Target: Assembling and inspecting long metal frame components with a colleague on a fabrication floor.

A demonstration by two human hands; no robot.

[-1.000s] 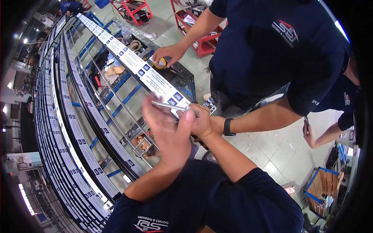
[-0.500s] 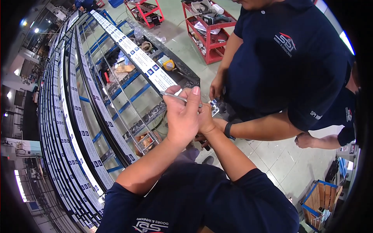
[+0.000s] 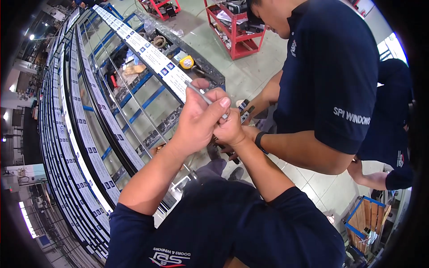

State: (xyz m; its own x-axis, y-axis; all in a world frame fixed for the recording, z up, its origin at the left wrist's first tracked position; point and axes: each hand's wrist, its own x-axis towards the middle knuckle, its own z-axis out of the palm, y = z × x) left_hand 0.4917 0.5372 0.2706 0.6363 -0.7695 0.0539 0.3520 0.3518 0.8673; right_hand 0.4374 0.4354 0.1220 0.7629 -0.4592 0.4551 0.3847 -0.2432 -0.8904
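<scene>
A slim grey metal rod (image 3: 201, 95) slants across my left hand (image 3: 201, 118), whose fingers are closed round it with the thumb along its lower end. Just beyond, my right hand (image 3: 231, 128) is pressed up against the left one. Its fingers are curled and mostly hidden, so what they grip does not show. Right beside it, a co-worker's hand (image 3: 254, 105) holds a small dark and silvery part (image 3: 244, 109). The co-worker's other forearm (image 3: 290, 145), with a dark wristband, reaches in beneath my right wrist.
A long profile with white labelled film (image 3: 152, 56) lies on a blue rack with a yellow tape measure (image 3: 187, 62) near it. Several long profiles (image 3: 73, 147) stretch along the left. A red tool trolley (image 3: 234, 33) stands beyond; a wooden crate (image 3: 364, 216) sits lower right.
My hands have shifted slightly left, and the rod now tilts more steeply. The co-worker has leaned in, head lowered, with the far hand brought closer to mine.
</scene>
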